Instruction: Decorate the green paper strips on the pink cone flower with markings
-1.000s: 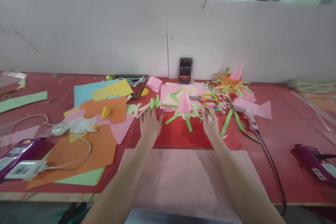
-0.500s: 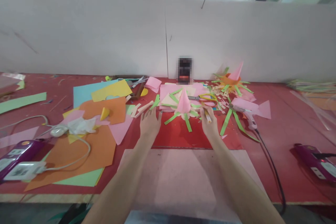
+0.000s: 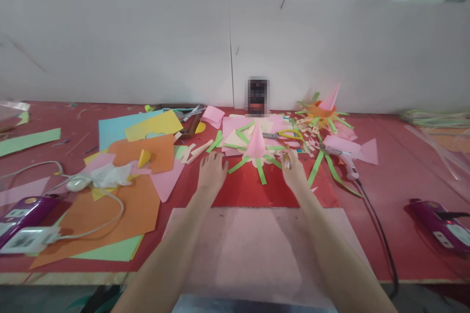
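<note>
Pink cone (image 3: 256, 143) with green paper legs stands midway between the person's two hands, at the far edge of a red sheet (image 3: 257, 193). From where I stand, the left hand (image 3: 213, 171) seems to have just let go of the loose green strips (image 3: 215, 141); a second ago they stood up at its fingertips, and now they lie just beyond it. That appears to leave it free, fingers loosely curled. Over on the right, the right hand (image 3: 293, 170) pinches a yellow-and-white stick (image 3: 287, 161), which looks more foreshortened than earlier. Both hands stay apart, the cone unshifted.
</note>
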{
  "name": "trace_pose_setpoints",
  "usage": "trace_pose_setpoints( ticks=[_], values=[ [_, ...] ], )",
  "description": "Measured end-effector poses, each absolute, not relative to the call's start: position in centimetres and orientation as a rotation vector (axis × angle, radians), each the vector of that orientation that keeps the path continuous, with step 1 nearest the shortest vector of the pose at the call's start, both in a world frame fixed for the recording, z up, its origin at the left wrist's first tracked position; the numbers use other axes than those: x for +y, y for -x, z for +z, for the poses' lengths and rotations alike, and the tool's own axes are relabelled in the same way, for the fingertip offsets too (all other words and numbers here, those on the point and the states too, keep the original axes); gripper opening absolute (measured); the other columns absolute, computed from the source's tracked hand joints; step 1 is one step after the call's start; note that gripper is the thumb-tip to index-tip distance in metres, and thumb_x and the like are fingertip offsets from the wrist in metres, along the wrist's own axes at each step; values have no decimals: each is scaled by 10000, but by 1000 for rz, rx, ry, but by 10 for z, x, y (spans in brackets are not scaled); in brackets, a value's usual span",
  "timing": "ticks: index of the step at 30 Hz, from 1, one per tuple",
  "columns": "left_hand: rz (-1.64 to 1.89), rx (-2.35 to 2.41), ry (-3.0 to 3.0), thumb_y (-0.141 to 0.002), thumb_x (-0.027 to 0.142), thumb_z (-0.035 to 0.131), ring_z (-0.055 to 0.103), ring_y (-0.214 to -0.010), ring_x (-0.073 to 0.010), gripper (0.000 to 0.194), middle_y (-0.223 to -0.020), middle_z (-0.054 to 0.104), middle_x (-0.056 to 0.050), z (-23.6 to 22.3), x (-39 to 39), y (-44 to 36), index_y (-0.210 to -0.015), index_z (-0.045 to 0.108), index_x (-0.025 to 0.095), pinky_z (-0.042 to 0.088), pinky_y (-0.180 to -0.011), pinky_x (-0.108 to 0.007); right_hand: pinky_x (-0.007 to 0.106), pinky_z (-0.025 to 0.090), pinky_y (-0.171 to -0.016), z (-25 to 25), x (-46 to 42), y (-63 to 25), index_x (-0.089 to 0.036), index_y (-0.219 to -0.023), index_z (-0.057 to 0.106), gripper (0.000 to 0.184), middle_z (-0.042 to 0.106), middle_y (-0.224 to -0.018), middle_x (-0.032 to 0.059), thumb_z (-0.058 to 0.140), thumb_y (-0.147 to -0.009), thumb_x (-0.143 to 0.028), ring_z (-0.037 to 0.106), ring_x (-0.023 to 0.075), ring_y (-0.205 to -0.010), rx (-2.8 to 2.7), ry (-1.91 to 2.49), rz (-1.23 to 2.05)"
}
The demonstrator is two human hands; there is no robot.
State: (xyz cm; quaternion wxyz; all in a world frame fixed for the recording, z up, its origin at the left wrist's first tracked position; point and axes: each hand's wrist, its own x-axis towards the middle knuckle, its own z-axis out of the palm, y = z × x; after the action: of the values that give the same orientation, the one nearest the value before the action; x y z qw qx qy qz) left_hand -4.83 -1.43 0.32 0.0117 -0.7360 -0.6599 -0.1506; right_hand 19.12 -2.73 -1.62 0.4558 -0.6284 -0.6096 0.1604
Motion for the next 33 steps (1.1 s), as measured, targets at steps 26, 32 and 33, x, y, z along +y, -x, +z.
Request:
trace_pose_setpoints(
  ticks=[26, 32, 33],
  values=[
    [-637, -1830, 2606, -844, 225, 465, 524, -976, -203, 165, -993, 568, -52, -1, -16, 35, -965, 573, 201, 421, -852, -338, 234, 385, -524, -9, -34, -187, -189, -865, 576, 288, 594, -755, 20, 416, -643, -99, 453, 105, -484, -1612, 1460, 354],
    [-650, -1782, 2671, -846, 249, 460, 517, -982, -200, 228, -1036, 568, -47, 0, -19, 33, -1046, 562, 208, 419, -865, -339, 284, 437, -679, -7, -34, -183, -202, -889, 553, 263, 633, -919, 54, 428, -669, -132, 581, 183, -765, -1592, 1376, 366],
    [-645, -1770, 2689, -847, 247, 457, 518, -977, -196, 239, -1041, 565, -46, 0, -20, 33, -1060, 560, 211, 418, -868, -338, 289, 440, -683, -7, -34, -182, -207, -903, 539, 243, 634, -938, 56, 438, -689, -154, 588, 187, -773, -1573, 1376, 387]
  ],
)
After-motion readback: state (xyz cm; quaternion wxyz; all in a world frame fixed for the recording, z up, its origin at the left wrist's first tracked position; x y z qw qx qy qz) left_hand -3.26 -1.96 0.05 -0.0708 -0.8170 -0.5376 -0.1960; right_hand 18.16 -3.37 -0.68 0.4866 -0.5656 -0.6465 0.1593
